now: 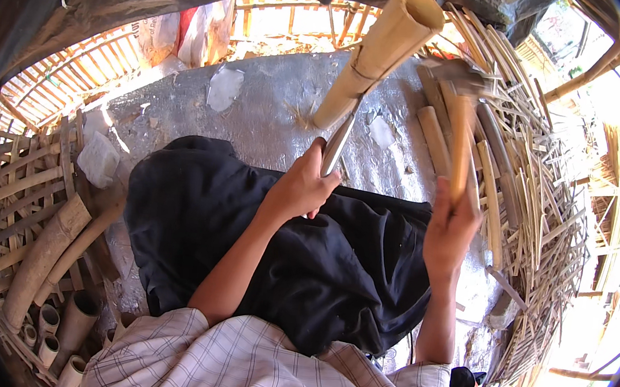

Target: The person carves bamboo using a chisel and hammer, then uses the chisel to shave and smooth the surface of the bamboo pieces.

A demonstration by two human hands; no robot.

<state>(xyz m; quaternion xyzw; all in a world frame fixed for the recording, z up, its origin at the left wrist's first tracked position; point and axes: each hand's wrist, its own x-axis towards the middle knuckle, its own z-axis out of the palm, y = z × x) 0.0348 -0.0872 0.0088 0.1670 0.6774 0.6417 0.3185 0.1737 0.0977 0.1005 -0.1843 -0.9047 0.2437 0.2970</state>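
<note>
At far left I see cut bamboo lengths (46,262) beside a woven lattice (16,197). Near centre, the left hand (302,181) is closed around a narrow metal blade (337,147); its tip is at the side of a bamboo tube (373,57), though I cannot tell how deep. The tube stands tilted on the shiny grey ground sheet (276,88), open end up. I judge it stiff, fairly light, smooth enough to slip and apt to split along its grain; I'd hold it low around the wall, clear of the rim. Rightward, the right hand (454,227) wraps the wooden handle of a hammer (459,137), its head blurred, near bamboo strips (540,270).
</note>
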